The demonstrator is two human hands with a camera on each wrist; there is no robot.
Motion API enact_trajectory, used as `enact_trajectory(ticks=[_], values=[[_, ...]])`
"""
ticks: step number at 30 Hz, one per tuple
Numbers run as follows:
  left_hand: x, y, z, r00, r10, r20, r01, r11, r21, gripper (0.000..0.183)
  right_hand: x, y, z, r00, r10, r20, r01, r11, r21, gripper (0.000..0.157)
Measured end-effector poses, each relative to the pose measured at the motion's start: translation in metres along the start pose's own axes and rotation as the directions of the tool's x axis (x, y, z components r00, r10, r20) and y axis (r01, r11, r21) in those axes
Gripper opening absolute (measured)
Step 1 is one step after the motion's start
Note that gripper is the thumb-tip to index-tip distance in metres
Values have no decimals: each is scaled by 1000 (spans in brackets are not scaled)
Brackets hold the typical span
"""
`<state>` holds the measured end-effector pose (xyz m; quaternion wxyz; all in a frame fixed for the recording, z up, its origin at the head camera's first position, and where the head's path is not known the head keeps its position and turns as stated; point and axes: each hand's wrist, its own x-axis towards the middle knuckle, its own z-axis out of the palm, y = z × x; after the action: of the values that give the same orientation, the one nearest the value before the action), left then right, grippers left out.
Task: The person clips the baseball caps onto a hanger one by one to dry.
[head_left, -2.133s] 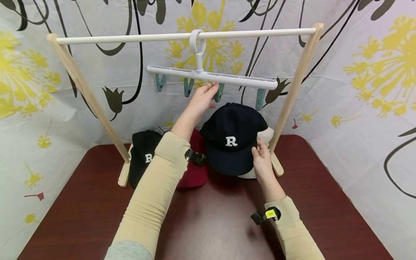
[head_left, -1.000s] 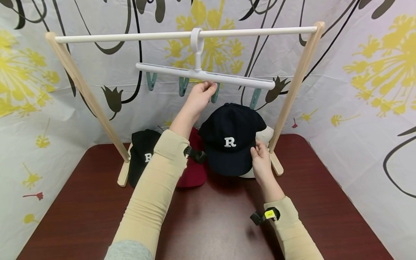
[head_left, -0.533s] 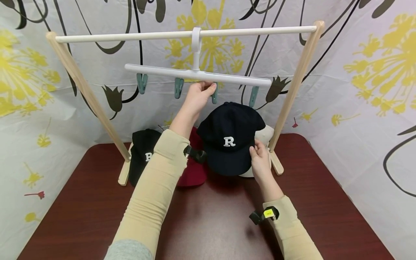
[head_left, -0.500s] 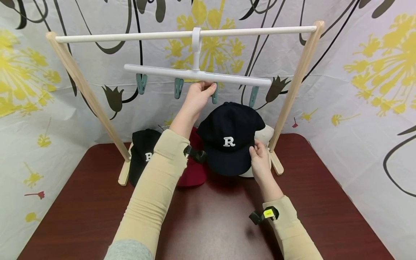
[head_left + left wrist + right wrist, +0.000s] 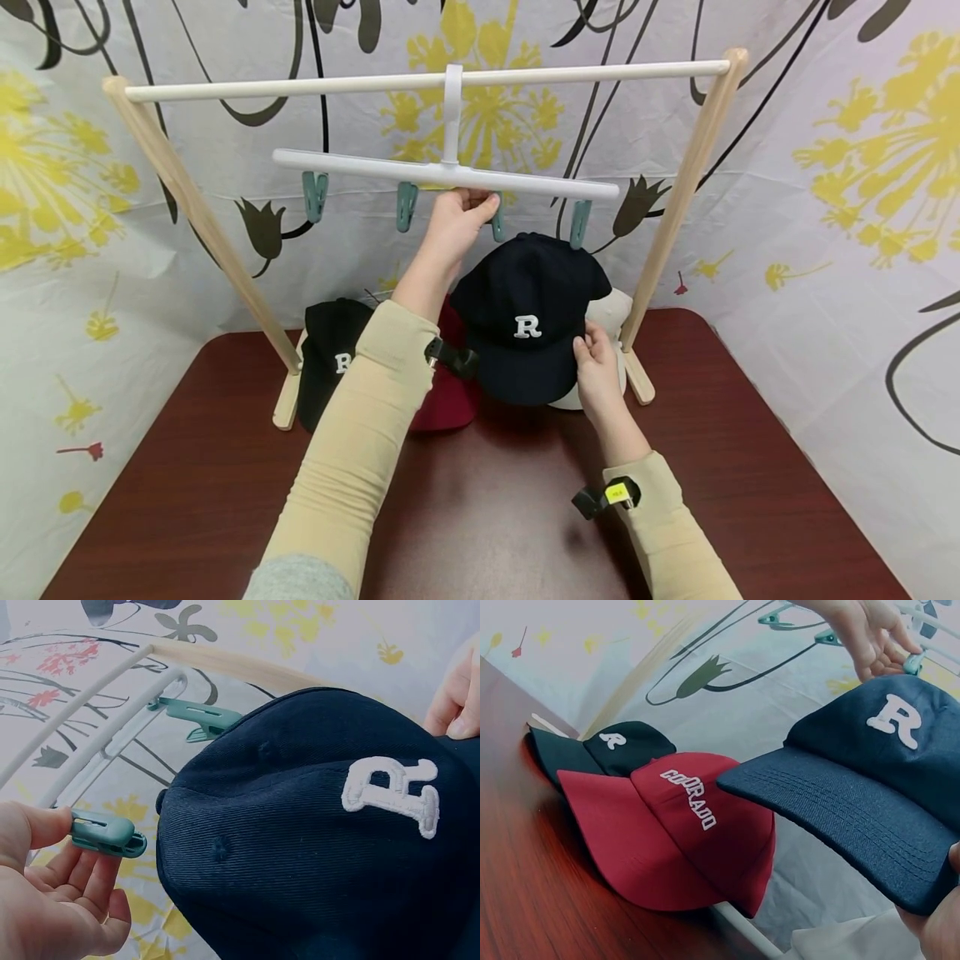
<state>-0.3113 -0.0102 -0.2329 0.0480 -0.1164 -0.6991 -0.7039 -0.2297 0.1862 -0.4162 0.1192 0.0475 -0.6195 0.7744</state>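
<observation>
My left hand (image 5: 453, 225) reaches up to the white hanger (image 5: 352, 165) and pinches one of its green clips (image 5: 109, 834) between thumb and fingers. That clip's tip points toward the crown of a navy baseball cap (image 5: 525, 283), with a small gap showing in the left wrist view. My right hand (image 5: 600, 375) holds the navy cap upright by the side of its brim, the white R facing me. Another green clip (image 5: 199, 716) hangs near the far side of the crown, partly overlapped by the cap.
The hanger hooks over the white rail (image 5: 300, 87) of a wooden-legged rack. On the dark red table (image 5: 480, 517) sit a black cap (image 5: 330, 333), a red cap (image 5: 682, 832) lettered COLORADO, and a white cap (image 5: 611, 312) behind the navy one. Patterned fabric (image 5: 825, 292) surrounds the table.
My left fingers have come together on the clip. The hanger has turned, its left end swinging leftward. The navy cap and right hand have shifted slightly left.
</observation>
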Motion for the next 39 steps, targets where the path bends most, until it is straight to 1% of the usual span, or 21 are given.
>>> enact_trajectory(ticks=[7,13,18,22,27,30,36,39], values=[[-2,3,0,1000,-14,-8,14,1000,-9,14,1,1,2,1000,-25,3,25,1000,17,36],[-4,3,0,1000,-4,-4,4,1000,-20,15,2,2,5,999,-37,19,36,998,42,40],[-5,3,-1,1000,-2,16,2,1000,-19,17,5,1,10,998,-63,1,63,996,65,38],[-6,3,-1,999,-17,27,18,999,-29,17,6,-1,13,998,-56,-18,57,997,60,36],[-7,3,-2,999,-24,21,24,999,-25,15,6,-3,16,999,-29,-21,30,999,39,38],[-7,3,-3,999,-26,21,26,1000,-13,17,6,-3,17,999,-23,-26,24,999,38,40],[-6,1,-3,995,-85,44,84,996,26,33,6,-3,21,999,-30,-43,32,998,60,39],[-6,0,-5,994,-99,51,98,995,22,38,6,-3,21,999,-19,-44,21,998,56,39]])
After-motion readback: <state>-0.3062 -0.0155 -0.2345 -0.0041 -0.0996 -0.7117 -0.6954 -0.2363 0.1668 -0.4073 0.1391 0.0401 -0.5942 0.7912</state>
